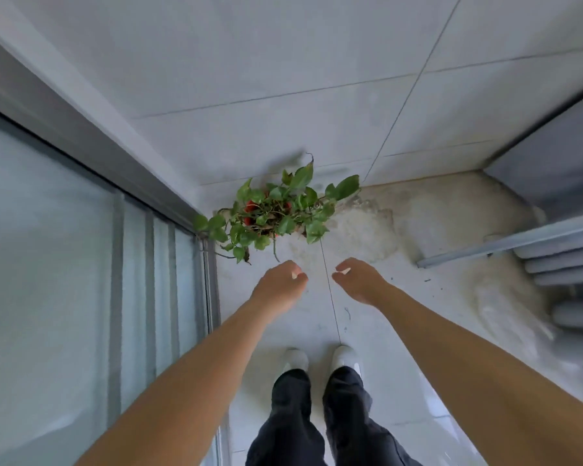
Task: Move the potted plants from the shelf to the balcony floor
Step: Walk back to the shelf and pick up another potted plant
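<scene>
A potted plant with green trailing leaves and a red pot stands on the pale balcony floor, close to the corner where the wall meets the glass door. My left hand hovers just short of the plant, fingers loosely curled, holding nothing. My right hand hangs beside it at the same height, also loosely curled and empty. Neither hand touches the plant. The shelf is out of view.
A sliding glass door with a metal frame runs along the left. Grey pipes and a metal rail lie at the right. A tiled wall rises behind the plant. My feet in white shoes stand below.
</scene>
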A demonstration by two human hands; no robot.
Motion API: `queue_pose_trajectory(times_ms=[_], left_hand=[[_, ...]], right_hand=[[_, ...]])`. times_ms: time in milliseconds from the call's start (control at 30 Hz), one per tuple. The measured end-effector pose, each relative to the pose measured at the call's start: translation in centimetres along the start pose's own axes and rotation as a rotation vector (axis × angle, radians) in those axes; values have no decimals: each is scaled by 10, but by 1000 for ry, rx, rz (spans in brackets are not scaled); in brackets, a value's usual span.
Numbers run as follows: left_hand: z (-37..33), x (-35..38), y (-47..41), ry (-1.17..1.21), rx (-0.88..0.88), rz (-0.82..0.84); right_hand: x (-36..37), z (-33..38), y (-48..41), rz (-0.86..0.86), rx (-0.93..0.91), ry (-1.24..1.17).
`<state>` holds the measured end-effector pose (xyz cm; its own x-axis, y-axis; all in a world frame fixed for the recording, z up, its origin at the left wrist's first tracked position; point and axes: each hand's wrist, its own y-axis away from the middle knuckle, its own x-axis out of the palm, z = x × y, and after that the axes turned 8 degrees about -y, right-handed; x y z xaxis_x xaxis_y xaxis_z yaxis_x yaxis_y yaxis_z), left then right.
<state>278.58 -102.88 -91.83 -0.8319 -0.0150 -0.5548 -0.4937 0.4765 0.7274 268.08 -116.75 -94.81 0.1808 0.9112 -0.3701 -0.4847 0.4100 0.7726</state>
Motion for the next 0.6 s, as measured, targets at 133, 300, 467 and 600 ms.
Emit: queue_pose_trajectory(times_ms=[133,300,467,600], left_hand=[[-92,-18,88,-338,210,58],[-198,3,179,-612,519,89],[-286,73,282,-869,821,173],[-332,162,391,-1104,1068,285]], right_hand=[[-74,-9,115,-144,37,55],[-130,-44,247,-385,142,-75],[-140,-115,389,-593,296,-276],[-129,-205,518,-700,437,-360]])
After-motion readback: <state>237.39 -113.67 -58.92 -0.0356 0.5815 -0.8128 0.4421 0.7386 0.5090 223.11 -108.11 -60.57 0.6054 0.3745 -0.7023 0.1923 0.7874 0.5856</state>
